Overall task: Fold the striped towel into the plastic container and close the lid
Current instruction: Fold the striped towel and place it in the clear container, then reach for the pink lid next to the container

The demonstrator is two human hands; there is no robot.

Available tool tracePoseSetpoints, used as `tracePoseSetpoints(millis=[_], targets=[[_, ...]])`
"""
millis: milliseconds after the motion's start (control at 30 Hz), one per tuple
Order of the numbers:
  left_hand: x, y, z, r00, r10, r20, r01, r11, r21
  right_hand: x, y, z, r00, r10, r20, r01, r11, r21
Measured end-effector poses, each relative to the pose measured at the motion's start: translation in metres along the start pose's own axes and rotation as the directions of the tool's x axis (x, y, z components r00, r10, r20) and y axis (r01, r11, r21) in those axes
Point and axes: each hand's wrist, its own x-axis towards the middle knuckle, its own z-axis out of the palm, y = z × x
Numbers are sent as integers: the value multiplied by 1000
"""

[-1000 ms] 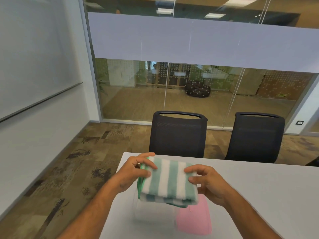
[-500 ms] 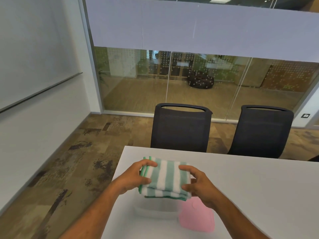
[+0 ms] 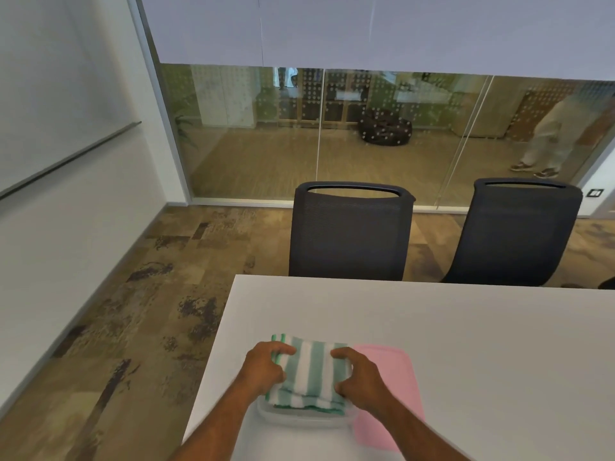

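The folded green-and-white striped towel (image 3: 311, 374) sits in the mouth of a clear plastic container (image 3: 299, 419) near the table's front left corner. My left hand (image 3: 266, 367) grips the towel's left side and my right hand (image 3: 357, 377) grips its right side, both pressing down. Only the container's near rim shows below the towel. The pink lid (image 3: 396, 394) lies flat on the table right of the container, partly under my right hand.
The white table (image 3: 432, 327) has its left edge close to the container. Two black mesh chairs (image 3: 349, 234) (image 3: 512, 234) stand at the far side. A glass wall lies behind them, with a person's legs (image 3: 545, 138) beyond it.
Both hands have lowered the folded towel from above the container into its opening. The camera has tilted downward.
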Motion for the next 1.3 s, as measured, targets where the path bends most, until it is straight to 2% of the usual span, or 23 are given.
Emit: tracePoseSetpoints(millis=[133, 233, 400, 567, 667, 767, 867, 967, 1033, 1100, 1200, 1300], targets=[[12, -9, 15, 997, -53, 57, 47, 993, 105, 12, 6, 12, 998, 37, 44, -27, 979, -200], [19, -13, 26, 989, -118, 86, 109, 988, 107, 20, 5, 22, 995, 63, 72, -36, 945, -325], [32, -18, 38, 973, -216, 80, 210, 975, 76, 28, 4, 39, 993, 79, 91, -27, 882, -471], [36, -23, 47, 969, -234, 84, 227, 970, 84, 29, 5, 50, 992, 76, 99, -13, 851, -524], [30, -19, 52, 977, -201, 77, 191, 974, 125, 29, 3, 45, 991, 92, 101, -36, 888, -459], [25, -8, 57, 989, -144, 34, 135, 972, 190, 25, -1, 30, 996, 67, 61, -45, 950, -308], [17, 8, 68, 999, -7, 33, 3, 994, 113, 17, -1, 8, 993, -6, -121, -1, 998, -55], [7, 28, 85, 994, 99, 55, -96, 994, -53, 10, 6, -24, 936, 18, -352, 31, 991, 134], [2, 45, 100, 992, 93, 91, -76, 983, -169, 9, 21, -46, 882, 111, -458, -16, 978, 208], [0, 58, 118, 989, 68, 135, -29, 960, -278, 9, 46, -60, 846, 226, -483, -114, 962, 249], [-3, 76, 146, 978, 17, 208, 63, 925, -374, 5, 90, -67, 825, 347, -445, -288, 937, 196], [-5, 85, 172, 963, -52, 266, 158, 905, -394, -2, 125, -61, 831, 421, -364, -410, 905, 112]])
